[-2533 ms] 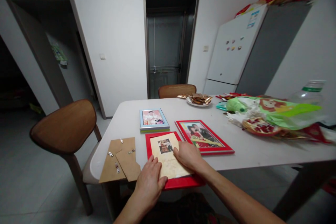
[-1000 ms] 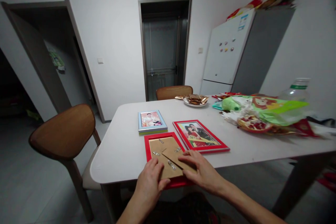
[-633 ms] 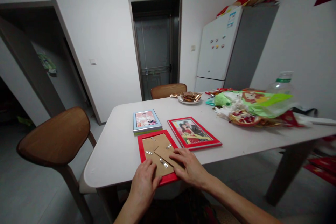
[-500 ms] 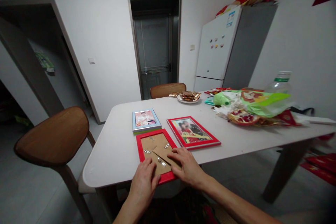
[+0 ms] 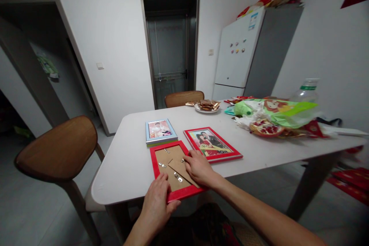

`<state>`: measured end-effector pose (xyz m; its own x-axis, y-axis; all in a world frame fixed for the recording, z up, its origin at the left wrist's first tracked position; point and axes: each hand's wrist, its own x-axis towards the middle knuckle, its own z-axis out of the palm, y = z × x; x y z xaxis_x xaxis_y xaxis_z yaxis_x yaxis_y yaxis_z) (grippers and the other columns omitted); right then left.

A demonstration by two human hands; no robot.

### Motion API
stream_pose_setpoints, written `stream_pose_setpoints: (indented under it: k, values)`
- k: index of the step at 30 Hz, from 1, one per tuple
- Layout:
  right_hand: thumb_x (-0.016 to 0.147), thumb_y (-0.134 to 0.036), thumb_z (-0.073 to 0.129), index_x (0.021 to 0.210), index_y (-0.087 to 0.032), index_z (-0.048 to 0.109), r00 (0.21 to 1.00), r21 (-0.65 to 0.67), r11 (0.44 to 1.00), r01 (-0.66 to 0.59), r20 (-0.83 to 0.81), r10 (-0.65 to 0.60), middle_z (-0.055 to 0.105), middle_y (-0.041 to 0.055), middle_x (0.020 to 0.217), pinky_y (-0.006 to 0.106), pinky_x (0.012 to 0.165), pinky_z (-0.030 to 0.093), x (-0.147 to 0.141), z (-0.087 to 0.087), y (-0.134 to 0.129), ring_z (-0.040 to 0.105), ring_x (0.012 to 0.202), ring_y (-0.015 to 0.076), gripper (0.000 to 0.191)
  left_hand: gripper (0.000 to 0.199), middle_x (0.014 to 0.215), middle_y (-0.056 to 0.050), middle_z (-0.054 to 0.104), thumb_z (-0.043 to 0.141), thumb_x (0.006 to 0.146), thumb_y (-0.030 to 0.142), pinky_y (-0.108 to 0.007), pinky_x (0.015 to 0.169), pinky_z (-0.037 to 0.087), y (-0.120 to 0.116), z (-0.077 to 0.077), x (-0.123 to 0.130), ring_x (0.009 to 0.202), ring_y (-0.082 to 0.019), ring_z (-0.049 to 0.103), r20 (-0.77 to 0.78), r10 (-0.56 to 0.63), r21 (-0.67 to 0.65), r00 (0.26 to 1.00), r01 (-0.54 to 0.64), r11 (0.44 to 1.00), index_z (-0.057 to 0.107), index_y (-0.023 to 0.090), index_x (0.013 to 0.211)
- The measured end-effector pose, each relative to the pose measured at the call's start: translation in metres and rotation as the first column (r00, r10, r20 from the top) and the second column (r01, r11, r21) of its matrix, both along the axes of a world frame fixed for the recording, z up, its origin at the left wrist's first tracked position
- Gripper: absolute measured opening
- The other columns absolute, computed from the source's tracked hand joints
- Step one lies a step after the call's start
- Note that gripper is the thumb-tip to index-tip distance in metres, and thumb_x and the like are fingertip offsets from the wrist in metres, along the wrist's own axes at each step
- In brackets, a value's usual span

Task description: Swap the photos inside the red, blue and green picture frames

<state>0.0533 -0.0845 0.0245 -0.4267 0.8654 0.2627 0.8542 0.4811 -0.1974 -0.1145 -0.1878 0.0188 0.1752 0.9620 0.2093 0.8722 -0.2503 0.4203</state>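
Observation:
A red picture frame (image 5: 182, 193) lies back side up at the near table edge, with a brown backing board (image 5: 170, 157) and several small metal clips. My left hand (image 5: 157, 198) grips its lower left edge, thumb along the near side. My right hand (image 5: 198, 167) rests on the right side of the backing, fingers bent near the right-hand clip. Another red picture frame (image 5: 213, 144) lies photo side up just to the right. Behind the held frame is a light blue frame (image 5: 161, 132), stacked on something green.
The white table (image 5: 129, 165) also bears a plate of wrapped snacks (image 5: 206, 107), a cut pomegranate (image 5: 266, 128) and a green plastic bag (image 5: 288, 113). A clear bottle (image 5: 307, 90) stands behind. Brown chairs are at the left (image 5: 57, 148) and far side (image 5: 184, 98).
My right hand has moved slightly up along the backing, uncovering the frame's lower right corner. My left thumb has shifted outward along the near edge.

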Motion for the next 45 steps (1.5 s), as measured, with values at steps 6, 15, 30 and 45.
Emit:
stream_pose_setpoints:
  k: [6,15,30,45]
  values:
    - [0.079,-0.020,0.034,0.077,-0.010,0.060,0.999,0.000,0.999,-0.050,0.013,0.050,0.049,0.0101,0.087,0.026,0.079,0.032,-0.003,-0.007,0.013,0.045,0.083,0.0164,0.028,0.025,0.124,-0.015,0.044,0.062,0.065,0.031,-0.041,0.096,0.031,-0.002,0.000,0.000,0.116,-0.026,0.038,-0.045,0.023,-0.007,0.999,-0.023,1.000,0.055,0.015,0.082]
    - [0.077,-0.025,0.042,0.095,-0.019,0.058,0.976,0.109,0.973,-0.204,-0.057,0.211,0.050,0.0076,0.102,0.031,0.079,0.031,-0.007,-0.003,-0.019,0.041,0.092,0.0188,0.025,0.044,0.124,-0.016,0.044,0.055,0.070,0.030,-0.038,0.097,0.031,0.001,-0.004,-0.007,0.117,-0.025,0.037,-0.067,0.027,-0.006,0.997,-0.027,1.000,0.048,0.009,0.109]
    - [0.072,-0.015,0.047,0.086,-0.022,0.063,0.858,0.036,0.869,-0.493,-0.144,0.492,0.062,0.0016,0.085,0.031,0.073,0.032,-0.017,-0.004,-0.044,0.043,0.082,0.0171,0.023,0.051,0.123,-0.017,0.044,0.058,0.069,0.030,-0.038,0.096,0.033,0.004,-0.009,-0.013,0.116,-0.025,0.038,-0.010,0.010,0.009,1.000,-0.010,1.000,0.045,0.008,0.113]
    - [0.077,-0.019,0.043,0.086,-0.016,0.064,0.910,-0.033,0.923,-0.384,-0.183,0.372,0.060,0.0069,0.084,0.025,0.072,0.035,-0.055,0.002,-0.011,0.049,0.079,0.0145,0.023,0.051,0.120,-0.014,0.048,0.064,0.062,0.022,-0.041,0.095,0.034,0.003,-0.016,-0.015,0.113,-0.025,0.042,0.133,-0.012,0.064,0.991,0.003,0.998,0.048,0.014,0.110]
